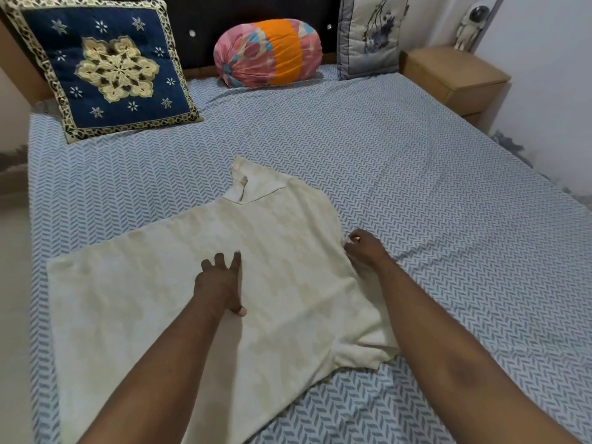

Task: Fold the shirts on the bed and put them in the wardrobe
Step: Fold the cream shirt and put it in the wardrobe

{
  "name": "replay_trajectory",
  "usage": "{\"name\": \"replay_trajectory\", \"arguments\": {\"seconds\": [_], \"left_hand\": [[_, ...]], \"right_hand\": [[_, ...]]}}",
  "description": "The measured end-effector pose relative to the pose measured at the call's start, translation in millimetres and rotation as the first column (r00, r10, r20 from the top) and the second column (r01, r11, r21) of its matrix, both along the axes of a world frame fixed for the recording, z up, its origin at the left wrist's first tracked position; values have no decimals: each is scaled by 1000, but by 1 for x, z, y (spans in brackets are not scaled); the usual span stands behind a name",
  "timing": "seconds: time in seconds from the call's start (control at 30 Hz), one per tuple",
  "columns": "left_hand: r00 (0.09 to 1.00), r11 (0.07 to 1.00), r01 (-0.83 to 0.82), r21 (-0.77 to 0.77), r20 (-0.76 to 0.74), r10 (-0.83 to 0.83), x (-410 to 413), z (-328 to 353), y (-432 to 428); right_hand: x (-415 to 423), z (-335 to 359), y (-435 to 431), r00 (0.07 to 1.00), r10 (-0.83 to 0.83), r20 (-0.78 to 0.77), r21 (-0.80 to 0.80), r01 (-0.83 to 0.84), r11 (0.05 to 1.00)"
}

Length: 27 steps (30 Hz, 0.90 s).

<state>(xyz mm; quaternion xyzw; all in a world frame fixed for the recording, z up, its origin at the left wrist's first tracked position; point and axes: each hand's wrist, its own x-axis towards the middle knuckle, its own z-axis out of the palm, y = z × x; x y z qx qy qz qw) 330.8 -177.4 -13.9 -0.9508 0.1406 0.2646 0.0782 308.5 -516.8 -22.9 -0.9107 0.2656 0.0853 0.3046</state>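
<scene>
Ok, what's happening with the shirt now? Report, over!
Left hand flat on cream fabric shirt, right hand pinching its right edge. Shirt spread on blue-and-white herringbone bedsheet. Nothing in the way.

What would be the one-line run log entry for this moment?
stage: folding | shirt: cream, spread on bed | left hand: flat on shirt middle | right hand: fingers pinch shirt edge

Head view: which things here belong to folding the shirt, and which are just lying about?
In the job: cream shirt, spread on the bed; left hand, flat on it; right hand, pinching its edge.
Lying about: navy cushion; pink and orange bolster; grey floral pillow; wooden bedside cabinet; astronaut figure.
</scene>
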Motion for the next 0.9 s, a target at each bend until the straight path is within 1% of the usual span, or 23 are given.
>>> {"name": "replay_trajectory", "arguments": {"seconds": [0.13, 0.23, 0.3, 0.37, 0.43, 0.53, 0.6, 0.63, 0.67, 0.7, 0.73, 0.77, 0.83, 0.9], "left_hand": [[1000, 1000, -8, 16, -14, 8, 8, 2, -1], [1000, 1000, -14, 23, -9, 15, 11, 2, -3], [1000, 1000, -12, 29, 5, 12, 11, 2, -4], [1000, 1000, -10, 29, 14, 9, 11, 2, -4], [1000, 1000, -10, 27, 14, 10, 11, 3, -4], [1000, 1000, -11, 29, 16, 11, 12, 4, -5], [1000, 999, -10, 31, 16, 10, 12, 4, -5], [1000, 999, -11, 31, 17, 10, 11, 4, -4], [1000, 999, -11, 31, 20, 10, 11, 3, -4], [1000, 999, -11, 30, 22, 10, 10, 3, -4], [1000, 999, -12, 30, 22, 11, 10, 3, -4], [1000, 999, -13, 29, 21, 12, 10, 3, -4], [1000, 999, -17, 29, 18, 17, 11, 4, -4], [1000, 999, -17, 30, 20, 16, 12, 5, -5]], "right_hand": [[11, 3, 10, 985, 153, -81, 96, -145, 985], [17, 13, 13, 961, 179, -209, 113, -157, 981], [23, 17, 11, 928, 225, -298, 172, -180, 969], [26, 22, 6, 890, 269, -368, 250, -184, 951], [25, 26, 0, 864, 288, -413, 331, -152, 931], [21, 34, -8, 854, 290, -431, 423, -93, 901], [18, 37, -21, 884, 224, -409, 463, -11, 886], [17, 36, -32, 913, 136, -385, 480, 72, 874], [17, 34, -46, 934, -1, -357, 488, 187, 853], [17, 34, -59, 932, -141, -333, 452, 289, 844], [15, 31, -72, 912, -258, -319, 371, 371, 851], [14, 28, -82, 888, -334, -315, 279, 423, 862], [17, 16, -93, 861, -401, -312, 171, 466, 868], [26, 5, -94, 881, -416, -225, 113, 448, 887]]}}
